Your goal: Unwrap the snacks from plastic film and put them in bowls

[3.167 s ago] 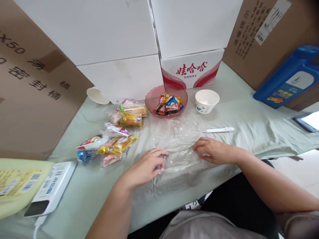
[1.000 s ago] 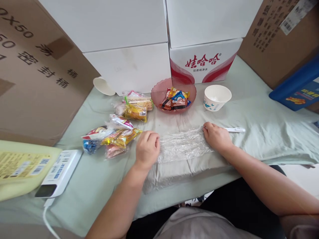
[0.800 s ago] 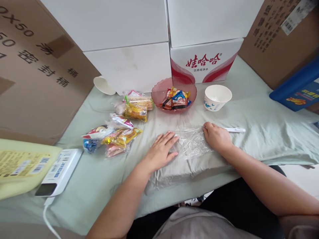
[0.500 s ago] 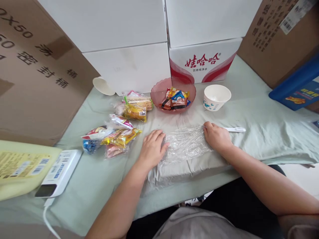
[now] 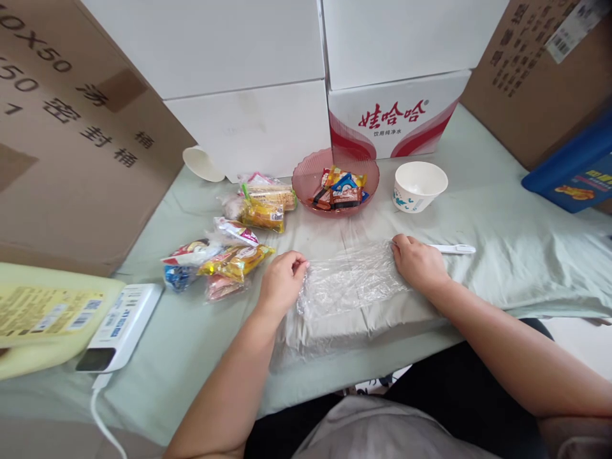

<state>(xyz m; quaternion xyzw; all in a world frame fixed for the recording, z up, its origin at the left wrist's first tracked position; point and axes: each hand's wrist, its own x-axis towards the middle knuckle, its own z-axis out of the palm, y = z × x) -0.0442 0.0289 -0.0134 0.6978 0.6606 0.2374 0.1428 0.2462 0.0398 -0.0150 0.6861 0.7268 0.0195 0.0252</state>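
Squarely between the hands [image 5: 282,284] lies crinkled clear film [image 5: 354,280].

Left forearm [image 5: 217,386] and right forearm [image 5: 507,347] are slanting in from the near side; the left hand [image 5: 282,280] is pinching its fingertips [image 5: 299,260] together, the right hand [image 5: 419,262] is holding its fingers [image 5: 401,245] curled, back upward.

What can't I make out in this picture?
All in the head view:
Slim white plastic tool: one end, hidden by the right hand.
Crinkled clear plastic film: part of its right side, hidden by that hand.
Blue plastic container: cut off by the right edge.
Pale-yellow plastic container: cut off by the left edge.
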